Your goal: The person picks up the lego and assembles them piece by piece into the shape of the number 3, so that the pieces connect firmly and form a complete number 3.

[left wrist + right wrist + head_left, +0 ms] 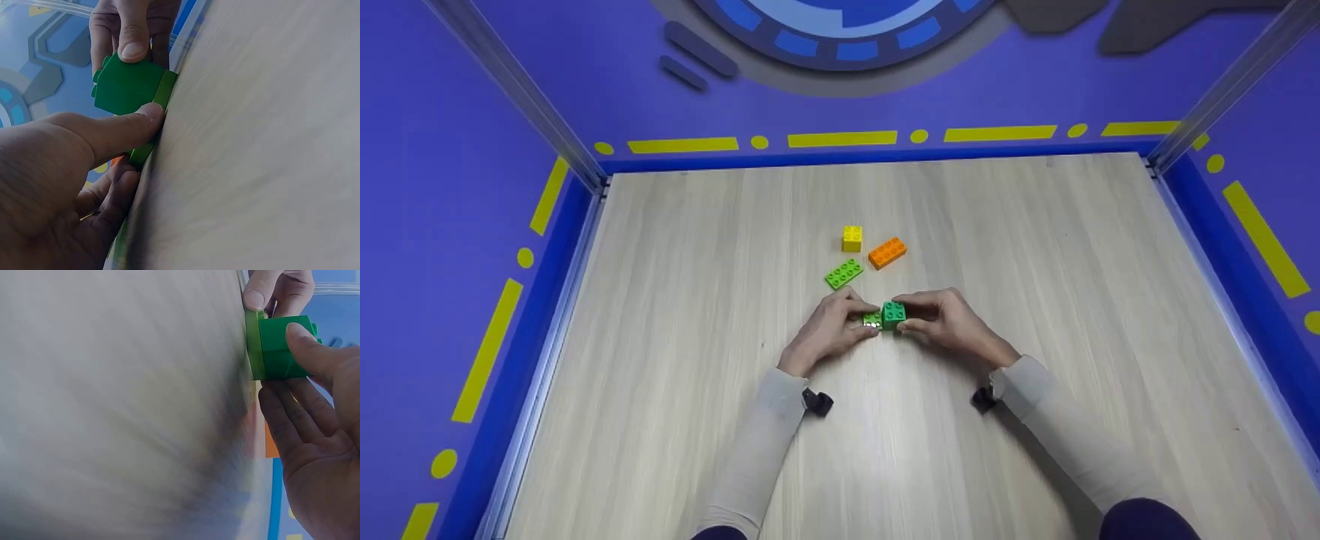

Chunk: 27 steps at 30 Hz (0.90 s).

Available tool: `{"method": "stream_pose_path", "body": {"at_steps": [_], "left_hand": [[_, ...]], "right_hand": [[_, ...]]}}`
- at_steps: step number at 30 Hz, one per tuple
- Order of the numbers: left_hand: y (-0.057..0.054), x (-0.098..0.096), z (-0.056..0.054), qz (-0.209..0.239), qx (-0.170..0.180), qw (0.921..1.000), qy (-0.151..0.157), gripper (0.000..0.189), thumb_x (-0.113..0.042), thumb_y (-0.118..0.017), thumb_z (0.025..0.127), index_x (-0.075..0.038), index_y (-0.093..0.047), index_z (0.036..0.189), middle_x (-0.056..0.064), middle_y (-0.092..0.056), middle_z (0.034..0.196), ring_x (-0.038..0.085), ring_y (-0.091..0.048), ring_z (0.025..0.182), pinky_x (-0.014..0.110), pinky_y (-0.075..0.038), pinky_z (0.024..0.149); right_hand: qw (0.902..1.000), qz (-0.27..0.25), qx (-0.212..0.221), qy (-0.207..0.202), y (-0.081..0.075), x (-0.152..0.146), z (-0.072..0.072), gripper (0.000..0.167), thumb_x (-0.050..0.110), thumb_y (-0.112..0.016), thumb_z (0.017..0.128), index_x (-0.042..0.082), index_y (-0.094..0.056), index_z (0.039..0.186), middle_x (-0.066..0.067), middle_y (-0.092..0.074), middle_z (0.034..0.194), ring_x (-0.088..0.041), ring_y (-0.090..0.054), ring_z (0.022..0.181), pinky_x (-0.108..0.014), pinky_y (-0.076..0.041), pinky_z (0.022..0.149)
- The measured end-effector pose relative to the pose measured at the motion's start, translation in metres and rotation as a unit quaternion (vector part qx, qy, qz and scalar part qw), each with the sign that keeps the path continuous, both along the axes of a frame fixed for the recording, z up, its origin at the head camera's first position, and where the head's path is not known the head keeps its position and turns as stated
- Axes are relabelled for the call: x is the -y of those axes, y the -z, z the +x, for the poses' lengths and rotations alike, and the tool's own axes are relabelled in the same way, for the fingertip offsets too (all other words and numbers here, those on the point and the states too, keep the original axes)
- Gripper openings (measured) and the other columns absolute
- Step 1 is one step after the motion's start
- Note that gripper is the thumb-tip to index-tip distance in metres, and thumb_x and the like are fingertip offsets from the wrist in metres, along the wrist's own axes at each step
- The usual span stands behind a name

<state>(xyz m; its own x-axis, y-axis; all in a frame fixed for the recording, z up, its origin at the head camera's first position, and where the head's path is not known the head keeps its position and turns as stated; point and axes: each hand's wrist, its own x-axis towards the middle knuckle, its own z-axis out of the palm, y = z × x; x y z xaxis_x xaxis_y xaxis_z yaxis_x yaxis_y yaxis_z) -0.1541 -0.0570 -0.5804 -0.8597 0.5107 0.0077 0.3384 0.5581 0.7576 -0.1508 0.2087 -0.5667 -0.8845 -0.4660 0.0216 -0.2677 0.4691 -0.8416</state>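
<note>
Near the middle of the table, my left hand (pixel 834 324) pinches a flat light green brick (pixel 872 320) between thumb and fingers. From the other side my right hand (pixel 949 319) grips a taller dark green brick (pixel 894 315) with four-stud top. In the right wrist view the dark green brick (pixel 281 349) sits on one end of the light green brick (pixel 254 349), which lies along the table surface. The left wrist view shows the left thumb pressing the light green brick's edge, while the right thumb lies against the dark green brick (pixel 126 84).
Just beyond the hands lie another flat light green brick (pixel 844 274), an orange brick (pixel 887 253) and a yellow brick (pixel 852 238). Blue panels with yellow markings stand around the wooden table (pixel 697 247). A black wrist mount (pixel 817 403) sits on the left sleeve.
</note>
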Motion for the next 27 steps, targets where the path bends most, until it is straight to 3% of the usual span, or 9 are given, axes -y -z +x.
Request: {"method": "stream_pose_path", "body": {"at_steps": [7,20,27], "left_hand": [[0.002,0.0,-0.001,-0.002,-0.007,1.0,0.003,0.04,-0.027,-0.083,0.095,-0.013,-0.077,0.132,0.002,-0.061,0.111,0.015,-0.052,0.094,0.027,-0.041,0.081],[0.0,0.0,-0.001,0.005,-0.004,1.0,0.0,0.041,-0.028,-0.084,0.095,-0.013,-0.077,0.132,0.002,-0.062,0.111,0.017,-0.053,0.094,0.029,-0.041,0.082],[0.0,0.0,-0.001,0.005,-0.011,0.9999,0.003,0.04,-0.027,-0.084,0.095,-0.012,-0.077,0.132,0.002,-0.061,0.108,0.014,-0.051,0.092,0.028,-0.04,0.081]], "right_hand": [[0.9998,-0.004,0.007,-0.02,-0.002,0.0,-0.002,0.043,0.013,-0.084,0.093,0.008,-0.075,0.135,-0.009,-0.076,0.131,-0.025,-0.073,0.121,-0.036,-0.058,0.1],[0.9988,-0.019,0.037,-0.026,-0.011,0.0,-0.003,0.046,0.014,-0.083,0.094,0.004,-0.072,0.138,-0.015,-0.074,0.133,-0.03,-0.072,0.124,-0.041,-0.058,0.101],[0.9983,-0.038,0.024,-0.037,-0.014,-0.001,-0.008,0.047,0.015,-0.082,0.096,-0.002,-0.069,0.138,-0.021,-0.071,0.137,-0.037,-0.069,0.127,-0.047,-0.056,0.105]]}}
